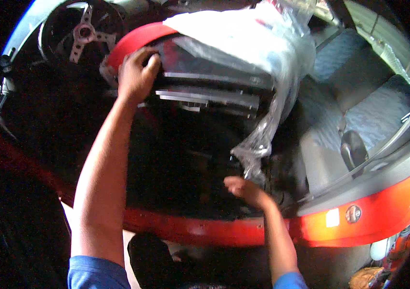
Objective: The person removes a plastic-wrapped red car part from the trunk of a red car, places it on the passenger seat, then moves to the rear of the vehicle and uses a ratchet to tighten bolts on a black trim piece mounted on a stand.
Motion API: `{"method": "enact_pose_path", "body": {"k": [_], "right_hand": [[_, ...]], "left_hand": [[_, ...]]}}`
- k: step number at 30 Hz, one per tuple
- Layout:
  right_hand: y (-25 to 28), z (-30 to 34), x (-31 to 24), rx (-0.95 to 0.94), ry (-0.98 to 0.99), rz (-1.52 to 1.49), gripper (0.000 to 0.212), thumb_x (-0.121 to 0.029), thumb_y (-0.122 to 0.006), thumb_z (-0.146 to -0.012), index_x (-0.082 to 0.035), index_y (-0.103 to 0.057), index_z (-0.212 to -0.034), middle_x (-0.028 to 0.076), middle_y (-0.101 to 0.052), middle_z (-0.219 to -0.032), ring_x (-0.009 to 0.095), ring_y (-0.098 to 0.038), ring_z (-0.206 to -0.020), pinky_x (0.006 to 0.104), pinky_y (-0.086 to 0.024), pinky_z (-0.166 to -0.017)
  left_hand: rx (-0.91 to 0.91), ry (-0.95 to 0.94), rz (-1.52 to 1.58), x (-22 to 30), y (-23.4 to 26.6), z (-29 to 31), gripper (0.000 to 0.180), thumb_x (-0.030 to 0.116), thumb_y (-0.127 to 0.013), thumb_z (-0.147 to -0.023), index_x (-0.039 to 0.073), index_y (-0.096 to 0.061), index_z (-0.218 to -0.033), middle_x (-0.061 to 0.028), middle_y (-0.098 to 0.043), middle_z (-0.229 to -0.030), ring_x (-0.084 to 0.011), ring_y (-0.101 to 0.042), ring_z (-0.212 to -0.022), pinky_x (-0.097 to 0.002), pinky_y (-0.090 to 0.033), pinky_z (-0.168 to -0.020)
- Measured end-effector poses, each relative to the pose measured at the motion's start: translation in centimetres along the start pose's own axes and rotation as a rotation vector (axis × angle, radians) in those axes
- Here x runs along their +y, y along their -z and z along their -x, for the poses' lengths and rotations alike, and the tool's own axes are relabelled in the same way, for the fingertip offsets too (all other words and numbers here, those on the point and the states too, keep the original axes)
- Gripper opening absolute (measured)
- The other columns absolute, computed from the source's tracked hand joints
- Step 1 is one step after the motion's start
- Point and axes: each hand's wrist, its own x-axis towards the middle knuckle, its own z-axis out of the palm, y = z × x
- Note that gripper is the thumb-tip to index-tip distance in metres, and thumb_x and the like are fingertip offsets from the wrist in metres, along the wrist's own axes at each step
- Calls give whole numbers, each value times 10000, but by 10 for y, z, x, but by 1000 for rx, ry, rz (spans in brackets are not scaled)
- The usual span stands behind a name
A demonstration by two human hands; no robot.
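A dark car seat (pixel 219 65) with a red side bolster (pixel 140 41) is tipped over inside the car, its metal rails (pixel 210 98) showing. My left hand (pixel 140 72) grips the seat's edge beside the red bolster, with fingers curled and thumb up. Crumpled clear plastic sheeting (pixel 282 91) drapes over the seat and hangs down its right side. Just below the plastic's lower end is my right hand (pixel 247 190), its fingers curled closed low over the dark floor. Whatever it holds, if anything, I cannot make out.
A steering wheel (pixel 84 33) with metal spokes stands at the far left. To the right is a rear seat (pixel 373 111) in grey and blue cloth. The red door sill (pixel 190 229) runs across the near side. Deep shadow hides much of the car floor.
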Motion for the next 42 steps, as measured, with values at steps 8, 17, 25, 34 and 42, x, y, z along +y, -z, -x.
{"method": "enact_pose_path", "body": {"k": [8, 17, 25, 34, 42], "right_hand": [[16, 100, -208, 394, 468, 554, 484, -168, -756, -895, -60, -633, -1351, 170, -617, -1385, 338, -571, -1297, 436, -437, -1127], [64, 193, -279, 871, 230, 1261, 587, -161, -777, -759, -43, -614, -1310, 228, -453, -1516, 467, -374, -1425, 591, -311, -1175], [100, 205, -233, 608, -259, 1693, 421, -314, -790, -794, -25, -688, -1084, 218, -698, -1086, 369, -613, -1137, 561, -237, -1230], [88, 164, -205, 519, -70, 1251, 332, -340, -747, -873, -81, -709, -1077, 146, -738, -887, 329, -708, -842, 461, -493, -955], [94, 32, -265, 931, 800, 638, 50, -35, -712, -904, 7, -716, -929, 100, -737, -928, 198, -691, -835, 335, -540, -782]], "left_hand": [[42, -86, -129, 6, 15, -6, 283, 205, -643, -920, 18, -740, -1110, -183, -722, -1190, -340, -660, -1187, -422, -475, -1070], [46, -44, -127, 13, 19, 0, 326, 271, -642, -919, 69, -744, -1155, -158, -695, -1286, -345, -604, -1272, -455, -441, -1111], [17, -49, -123, 12, 18, 0, 305, 227, -634, -940, 49, -744, -1163, -164, -698, -1291, -331, -610, -1279, -421, -441, -1118], [35, -65, -85, 10, 16, 0, 334, 240, -590, -922, 44, -753, -1138, -177, -705, -1269, -350, -619, -1265, -438, -446, -1116], [3, -25, -100, 12, 17, 1, 343, 207, -581, -962, 32, -730, -1216, -164, -690, -1321, -318, -602, -1296, -406, -421, -1139]]}}
